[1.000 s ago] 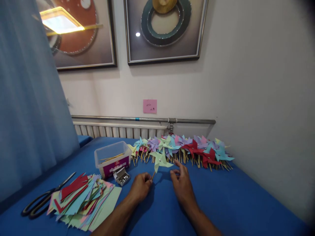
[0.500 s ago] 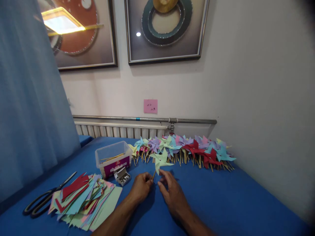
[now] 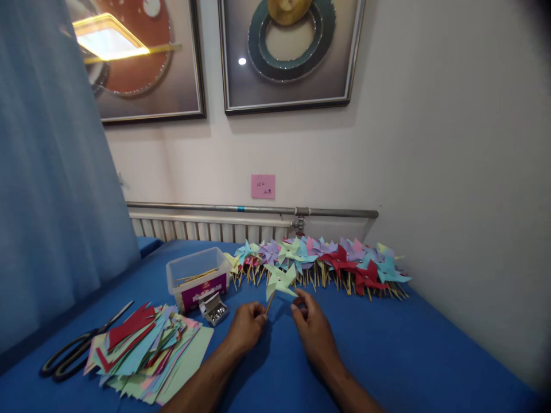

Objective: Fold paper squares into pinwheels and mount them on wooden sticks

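A pale green paper pinwheel (image 3: pixel 279 281) stands tilted above the blue tabletop, a silvery pin at its centre. My left hand (image 3: pixel 246 328) is closed on its thin wooden stick, pinching it between thumb and fingers. Just right of the pinwheel is my right hand (image 3: pixel 315 328), its thumb and forefinger apart and loosely curved. The forefinger's tip is at the lower right blade; whether it touches the paper I cannot tell. Behind them lies a long row of finished-looking pinwheels (image 3: pixel 340 261) in red, purple, blue, green and pink.
Left of my hands are a small open box of metal pins (image 3: pixel 214 310) and a clear plastic tub (image 3: pixel 185 265) with wooden sticks. Cut coloured paper (image 3: pixel 150 350) lies piled at the front left, beside black-handled scissors (image 3: pixel 77 347). A wall (image 3: pixel 443 172) bounds the table's back and right.
My right hand has moved slightly to the right, away from the stick. The green pinwheel's blades have turned. My left hand stays on the stick.
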`<move>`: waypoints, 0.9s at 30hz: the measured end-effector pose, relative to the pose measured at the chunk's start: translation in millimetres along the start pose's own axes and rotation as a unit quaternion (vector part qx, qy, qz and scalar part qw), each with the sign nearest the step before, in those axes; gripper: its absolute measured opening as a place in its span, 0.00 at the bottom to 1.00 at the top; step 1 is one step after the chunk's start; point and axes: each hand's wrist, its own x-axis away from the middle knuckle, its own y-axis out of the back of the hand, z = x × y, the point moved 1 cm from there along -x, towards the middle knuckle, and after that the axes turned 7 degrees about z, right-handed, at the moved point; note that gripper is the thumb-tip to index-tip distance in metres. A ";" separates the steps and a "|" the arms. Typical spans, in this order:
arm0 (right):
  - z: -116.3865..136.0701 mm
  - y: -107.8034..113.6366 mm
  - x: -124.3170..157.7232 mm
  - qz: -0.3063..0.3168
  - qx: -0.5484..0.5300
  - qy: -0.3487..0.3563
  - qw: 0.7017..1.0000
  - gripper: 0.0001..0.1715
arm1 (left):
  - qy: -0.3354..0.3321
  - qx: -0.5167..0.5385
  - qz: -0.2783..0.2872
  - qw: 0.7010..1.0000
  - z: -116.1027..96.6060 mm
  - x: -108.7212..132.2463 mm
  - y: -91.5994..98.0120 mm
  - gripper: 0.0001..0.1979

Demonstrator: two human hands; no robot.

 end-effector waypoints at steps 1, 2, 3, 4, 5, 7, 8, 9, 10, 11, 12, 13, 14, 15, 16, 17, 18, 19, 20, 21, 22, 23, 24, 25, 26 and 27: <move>0.5 -2.8 2.2 0.009 0.006 0.009 1.000 0.24 | 0.003 0.002 -0.001 1.000 -0.3 -0.2 0.4 0.05; 1.4 -5.7 4.7 0.019 0.011 0.018 1.000 0.23 | 0.004 0.004 -0.004 1.000 -0.5 -0.4 0.9 0.04; 2.7 -8.4 7.4 0.030 0.014 0.027 0.999 0.22 | 0.004 0.006 -0.006 1.000 -0.7 -0.5 1.3 0.04; 4.4 -10.9 10.1 0.044 0.016 0.039 0.998 0.22 | 0.002 0.008 -0.007 1.000 -0.9 -0.5 1.5 0.04; 6.3 -13.0 12.6 0.060 0.016 0.052 0.997 0.21 | -0.002 0.009 -0.006 1.000 -1.1 -0.4 1.7 0.04; 10.1 -16.1 16.7 0.094 0.014 0.075 0.993 0.20 | -0.012 0.014 -0.003 1.000 -1.4 0.0 1.7 0.04; 11.5 -16.8 17.9 0.109 0.013 0.080 0.991 0.19 | -0.016 0.018 -0.002 1.000 -1.4 0.1 1.8 0.05; 12.2 -16.9 18.2 0.118 0.011 0.077 0.990 0.17 | -0.017 0.021 -0.003 1.000 -1.3 0.1 2.0 0.05; 12.2 -16.2 17.6 0.117 0.006 0.067 0.991 0.16 | -0.017 0.021 -0.006 1.000 -1.0 0.0 2.4 0.05; 11.2 -14.6 16.1 0.103 -0.004 0.051 0.993 0.15 | -0.014 0.020 -0.009 1.000 -0.7 -0.2 2.9 0.04; 9.5 -12.3 13.8 0.080 -0.017 0.030 0.996 0.17 | -0.012 0.015 -0.012 1.000 -0.5 -0.4 3.4 0.04; 7.1 -9.4 10.8 0.050 -0.032 0.009 0.998 0.19 | -0.011 0.006 -0.016 1.000 -0.4 -0.5 3.9 0.04; 4.3 -6.2 7.5 0.019 -0.046 -0.010 0.999 0.22 | -0.011 -0.004 -0.019 1.000 -0.5 -0.5 4.2 0.03; 1.5 -3.2 4.1 -0.003 -0.055 -0.022 0.998 0.26 | -0.012 -0.013 -0.020 1.000 -0.7 -0.4 4.2 0.03; -0.9 -0.4 1.0 -0.019 -0.056 -0.027 0.998 0.29 | -0.014 -0.021 -0.020 0.999 -1.1 -0.2 4.0 0.04; -3.0 1.8 -1.6 -0.027 -0.052 -0.027 0.998 0.30 | -0.016 -0.026 -0.018 0.999 -1.5 0.2 3.5 0.04; -4.4 3.3 -3.4 -0.028 -0.044 -0.024 0.998 0.31 | -0.017 -0.028 -0.015 0.999 -1.9 0.6 2.8 0.04; -5.3 3.8 -4.3 -0.026 -0.034 -0.021 0.999 0.30 | -0.018 -0.027 -0.011 0.999 -2.1 1.0 2.1 0.04; -5.7 3.4 -4.1 -0.018 -0.024 -0.019 0.999 0.29 | -0.018 -0.025 -0.008 0.999 -2.1 1.2 1.6 0.04; -5.6 2.0 -3.1 -0.008 -0.015 -0.016 1.000 0.28 | -0.019 -0.023 -0.008 1.000 -1.8 1.3 1.4 0.04; -5.1 -0.2 -1.2 0.005 -0.006 -0.011 1.000 0.27 | -0.019 -0.023 -0.009 1.000 -1.3 1.2 1.5 0.04; -4.4 -2.9 1.2 0.018 0.002 -0.004 1.000 0.26 | -0.020 -0.023 -0.013 0.999 -0.6 0.8 1.9 0.04; -3.4 -6.0 4.0 0.032 0.010 0.005 0.999 0.25 | -0.021 -0.023 -0.017 0.999 0.2 0.2 2.6 0.03; -2.4 -9.2 6.9 0.050 0.017 0.016 0.998 0.24 | -0.021 -0.023 -0.022 0.999 0.9 -0.4 3.3 0.03; -1.2 -12.3 9.6 0.071 0.023 0.026 0.997 0.22 | -0.022 -0.021 -0.026 0.999 1.5 -1.2 3.9 0.03; 0.1 -15.0 12.1 0.093 0.028 0.036 0.995 0.20 | -0.022 -0.016 -0.029 0.999 1.8 -1.8 4.2 0.03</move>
